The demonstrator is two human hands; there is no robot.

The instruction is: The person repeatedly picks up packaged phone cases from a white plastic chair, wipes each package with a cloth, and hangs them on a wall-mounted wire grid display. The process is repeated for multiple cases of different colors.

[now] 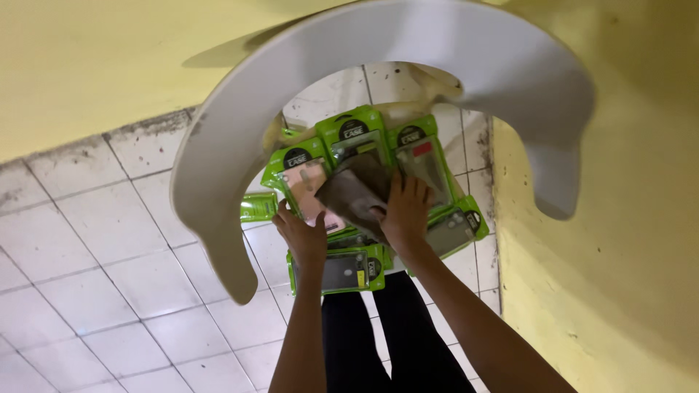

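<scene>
Green-edged clear plastic phone-case packets (342, 156) lie fanned on the white tiled floor (109, 240); right hand (405, 211) grips one, left hand (302, 234) rests fingers-curled on another.

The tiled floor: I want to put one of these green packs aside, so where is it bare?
Bare tiled floor lies left of the left hand, bordered by the white curved seat. Crowded: green packs overlap under both hands, right hand included, up to the yellow wall.
</scene>
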